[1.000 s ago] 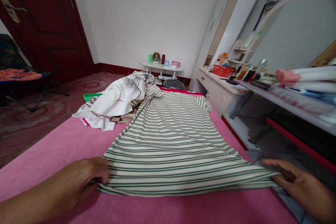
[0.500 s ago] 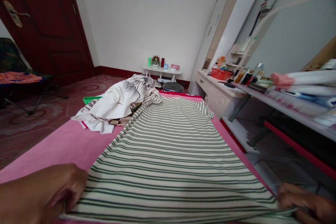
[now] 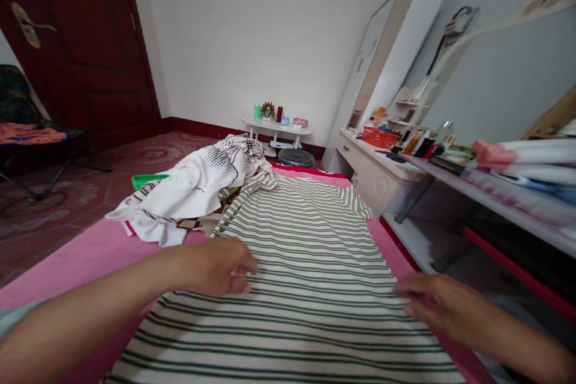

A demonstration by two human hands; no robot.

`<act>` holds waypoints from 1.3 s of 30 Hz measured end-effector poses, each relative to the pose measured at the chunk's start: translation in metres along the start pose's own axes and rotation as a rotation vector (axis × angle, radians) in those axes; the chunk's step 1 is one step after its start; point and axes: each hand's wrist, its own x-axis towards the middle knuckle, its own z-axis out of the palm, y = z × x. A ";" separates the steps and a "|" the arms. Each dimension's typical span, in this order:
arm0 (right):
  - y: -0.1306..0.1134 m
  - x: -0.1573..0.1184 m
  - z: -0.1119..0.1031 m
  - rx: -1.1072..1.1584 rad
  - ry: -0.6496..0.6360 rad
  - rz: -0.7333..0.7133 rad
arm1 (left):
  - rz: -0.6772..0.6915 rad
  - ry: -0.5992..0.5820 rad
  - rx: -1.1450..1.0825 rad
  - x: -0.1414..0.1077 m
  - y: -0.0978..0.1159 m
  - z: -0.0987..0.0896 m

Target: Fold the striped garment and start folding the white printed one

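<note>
Left hand: off the shirt's near corner now, loosely curled, empty, above the stripes.
Right hand: also off its corner, half-curled at the right side; pinching, cannot tell.
Shirt: spread lengthwise, reaching towards the bed's far edge.
Clothes: heaped, far-left corner.
Room: dresser right, door left.

The striped shirt lies spread on the pink cover, its 2 short sleeves at the far end. The left hand is over its left side, fingers curled and parted; the right hand is at its right edge. White clothes lie heaped beyond the left hand.
</note>
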 end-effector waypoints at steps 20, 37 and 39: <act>0.094 0.282 0.074 -0.276 0.217 0.603 | -0.277 0.359 0.241 0.158 -0.033 0.061; 0.013 0.318 0.108 -0.153 -0.028 0.276 | -0.239 0.347 0.229 0.158 -0.032 0.061; 0.002 0.325 0.109 -0.141 -0.088 0.466 | -0.241 0.349 0.230 0.158 -0.033 0.061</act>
